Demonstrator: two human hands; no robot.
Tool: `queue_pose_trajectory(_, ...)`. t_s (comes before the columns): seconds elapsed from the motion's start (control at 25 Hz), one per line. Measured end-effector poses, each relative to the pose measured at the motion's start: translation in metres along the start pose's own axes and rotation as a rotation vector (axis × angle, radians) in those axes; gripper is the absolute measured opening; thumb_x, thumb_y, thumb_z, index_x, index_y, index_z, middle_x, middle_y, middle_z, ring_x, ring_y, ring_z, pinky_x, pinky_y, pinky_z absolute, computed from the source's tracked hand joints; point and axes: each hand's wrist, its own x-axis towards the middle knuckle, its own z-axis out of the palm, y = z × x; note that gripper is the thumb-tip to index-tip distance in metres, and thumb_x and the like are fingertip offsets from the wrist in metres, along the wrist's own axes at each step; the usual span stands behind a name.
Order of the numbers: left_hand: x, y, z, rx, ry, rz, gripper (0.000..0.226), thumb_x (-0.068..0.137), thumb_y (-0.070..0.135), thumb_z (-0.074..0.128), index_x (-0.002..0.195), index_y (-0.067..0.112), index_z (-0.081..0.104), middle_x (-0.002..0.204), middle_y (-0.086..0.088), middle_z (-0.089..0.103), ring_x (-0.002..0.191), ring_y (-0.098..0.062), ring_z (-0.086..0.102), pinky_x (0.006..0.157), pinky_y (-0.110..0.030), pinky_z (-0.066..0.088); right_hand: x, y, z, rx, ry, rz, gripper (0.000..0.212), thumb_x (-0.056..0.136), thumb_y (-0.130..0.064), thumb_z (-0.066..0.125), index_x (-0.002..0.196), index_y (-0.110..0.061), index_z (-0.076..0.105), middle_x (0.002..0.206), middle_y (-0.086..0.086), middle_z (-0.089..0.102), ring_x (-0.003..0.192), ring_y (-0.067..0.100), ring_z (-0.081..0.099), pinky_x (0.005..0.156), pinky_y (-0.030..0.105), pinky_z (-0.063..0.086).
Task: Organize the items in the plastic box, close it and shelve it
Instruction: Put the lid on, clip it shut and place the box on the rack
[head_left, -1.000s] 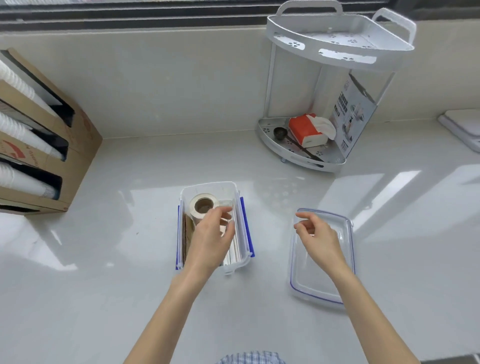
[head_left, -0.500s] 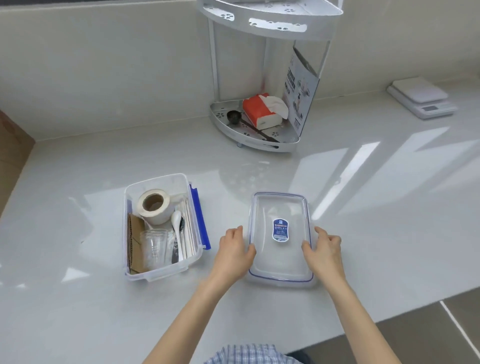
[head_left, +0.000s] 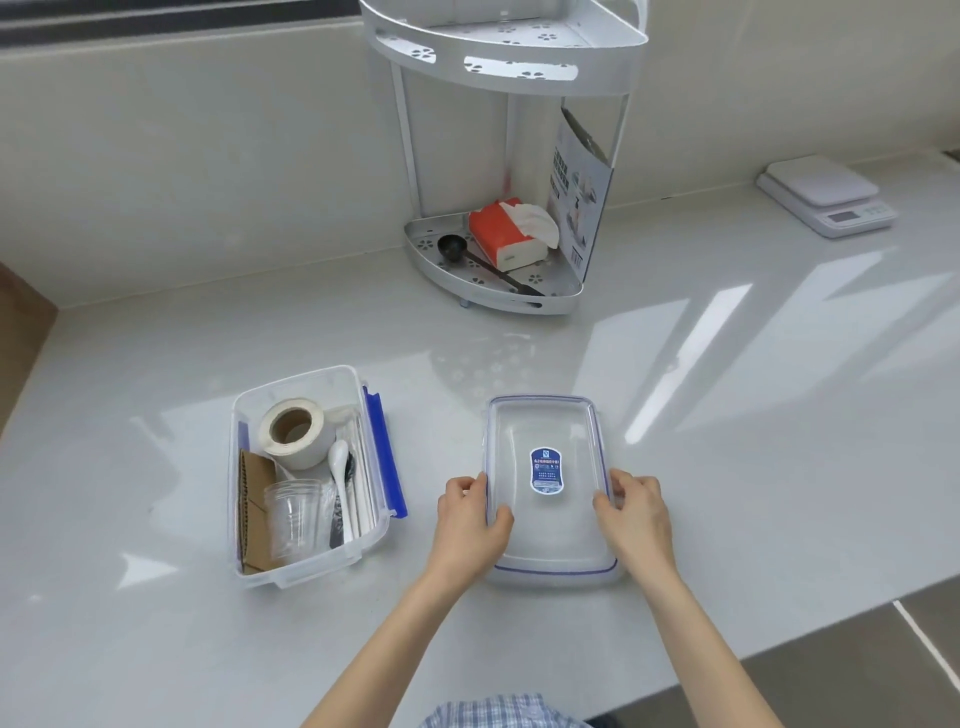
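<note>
lid (head_left: 545, 525) flat on table (head_left: 727, 441), near front edge | left hand (head_left: 470, 525) and right hand (head_left: 641, 519) grip its long sides | plastic box (head_left: 306, 564) open (tape roll (head_left: 293, 431), clear cup (head_left: 293, 514) inside), well left

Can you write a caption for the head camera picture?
Both hands hold the clear lid beside the open plastic box.

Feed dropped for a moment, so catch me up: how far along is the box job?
Packing looks done: the tape roll, cup, cardboard and spoon sit inside the open plastic box. In hand: the left hand and right hand grip the lid, lying on the counter right of the box. Left: closing the box, latching, shelving on the rack.
</note>
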Motion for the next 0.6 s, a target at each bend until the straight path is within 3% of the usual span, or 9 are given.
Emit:
queue_pose_trajectory(0.2, -0.012, 0.009, -0.019, -0.110, 0.124, 0.069, 0.041, 0.088, 0.016, 0.042, 0.128, 0.009, 0.041, 0.125, -0.006, 0.037, 0.114, -0.021, 0.040, 0.094, -0.023, 0.032, 0.001, -0.026, -0.008, 0.161, 0.060, -0.042, 0.036, 0.087, -0.011, 0.048, 0.122, -0.006, 0.053, 0.121, 0.015, 0.045, 0.099, 0.032, 0.054, 0.086, 0.032, 0.039)
queue_pose_trajectory(0.36, -0.023, 0.012, -0.051, -0.208, 0.255, 0.095, 0.047, 0.087, 0.012, 0.042, 0.134, 0.011, 0.036, 0.120, 0.000, 0.034, 0.098, -0.011, 0.043, 0.091, -0.022, 0.034, -0.005, -0.061, -0.008, 0.251, 0.075, -0.142, 0.033, 0.086, -0.012, 0.047, 0.118, -0.011, 0.056, 0.107, 0.004, 0.040, 0.091, 0.025, 0.054, 0.082, 0.026, 0.035)
queue_pose_trajectory(0.6, -0.043, -0.018, -0.102, -0.257, 0.417, 0.021, 0.045, 0.088, 0.009, 0.041, 0.133, 0.011, 0.040, 0.117, -0.001, 0.036, 0.115, -0.022, 0.048, 0.106, -0.036, 0.037, -0.025, -0.117, 0.025, 0.282, -0.024, -0.283, 0.035, 0.087, -0.014, 0.049, 0.122, -0.009, 0.053, 0.118, 0.010, 0.043, 0.090, 0.019, 0.049, 0.085, 0.021, 0.033)
